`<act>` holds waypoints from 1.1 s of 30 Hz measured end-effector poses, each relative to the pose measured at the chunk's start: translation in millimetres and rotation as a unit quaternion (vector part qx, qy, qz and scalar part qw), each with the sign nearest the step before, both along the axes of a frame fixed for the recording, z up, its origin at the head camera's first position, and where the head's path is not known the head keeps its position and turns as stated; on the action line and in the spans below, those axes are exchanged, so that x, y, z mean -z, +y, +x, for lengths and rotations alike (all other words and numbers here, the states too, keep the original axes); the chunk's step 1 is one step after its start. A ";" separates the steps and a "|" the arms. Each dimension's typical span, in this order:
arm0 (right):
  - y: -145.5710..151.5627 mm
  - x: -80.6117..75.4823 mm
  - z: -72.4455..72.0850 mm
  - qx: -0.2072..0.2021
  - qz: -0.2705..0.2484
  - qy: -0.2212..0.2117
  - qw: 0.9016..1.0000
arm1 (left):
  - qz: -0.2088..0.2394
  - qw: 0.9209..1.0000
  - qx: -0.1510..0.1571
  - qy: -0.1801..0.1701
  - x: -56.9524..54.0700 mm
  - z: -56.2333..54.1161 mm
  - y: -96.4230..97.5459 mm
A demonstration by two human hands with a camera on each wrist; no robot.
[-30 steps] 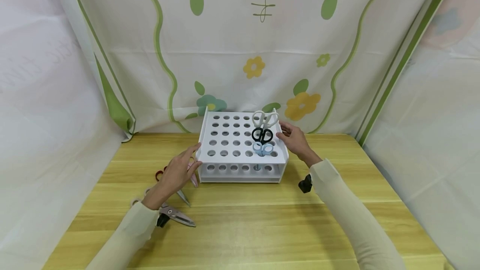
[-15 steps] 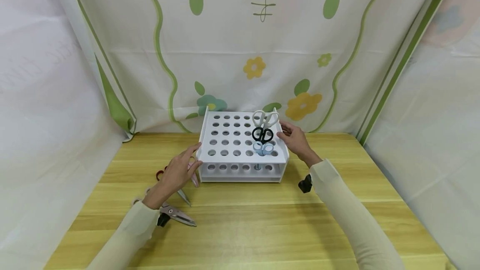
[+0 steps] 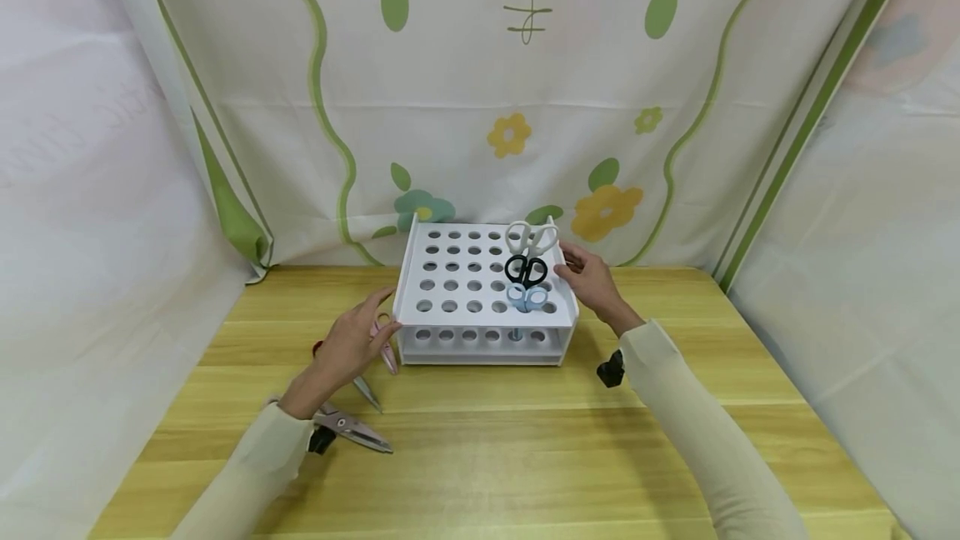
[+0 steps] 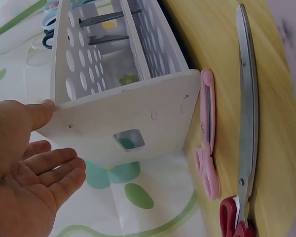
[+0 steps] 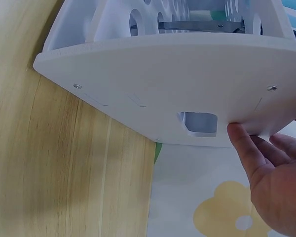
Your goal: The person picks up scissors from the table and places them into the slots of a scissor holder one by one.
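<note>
A white two-tier rack (image 3: 437, 296) with rows of round holes stands against the back curtain. Along its right side, white-handled (image 3: 531, 250), black-handled (image 3: 526, 274) and light blue-handled scissors (image 3: 527, 300) hang through the holes, handles up. My left hand (image 3: 345, 352) is at the rack's left side; in the left wrist view its thumb touches the panel edge while the fingers stay loose, off the panel. On the other side, my right hand (image 3: 596, 282) rests fingertips against the right panel, near a cut-out in the right wrist view.
Left of the rack lie pink scissors (image 4: 207, 133) and long red-handled scissors (image 4: 245, 98) on the wooden table (image 3: 480, 457). Mauve scissors (image 3: 352, 430) lie nearer the front, partly under the left wrist. A flowered curtain (image 3: 450, 107) hangs behind.
My left hand has shifted slightly left, its fingers drawing away from the rack's side. The right hand and the rack stay in place.
</note>
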State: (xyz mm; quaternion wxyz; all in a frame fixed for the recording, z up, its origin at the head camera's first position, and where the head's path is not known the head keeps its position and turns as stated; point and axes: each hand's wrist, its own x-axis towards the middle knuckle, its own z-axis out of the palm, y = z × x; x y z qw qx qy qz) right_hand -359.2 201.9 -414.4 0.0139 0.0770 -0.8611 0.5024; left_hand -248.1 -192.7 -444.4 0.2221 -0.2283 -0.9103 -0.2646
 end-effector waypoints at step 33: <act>0.6 0.2 1.6 -0.008 -0.003 0.005 1.000 | -0.020 0.995 -0.083 -0.048 14.4 39.9 -66.6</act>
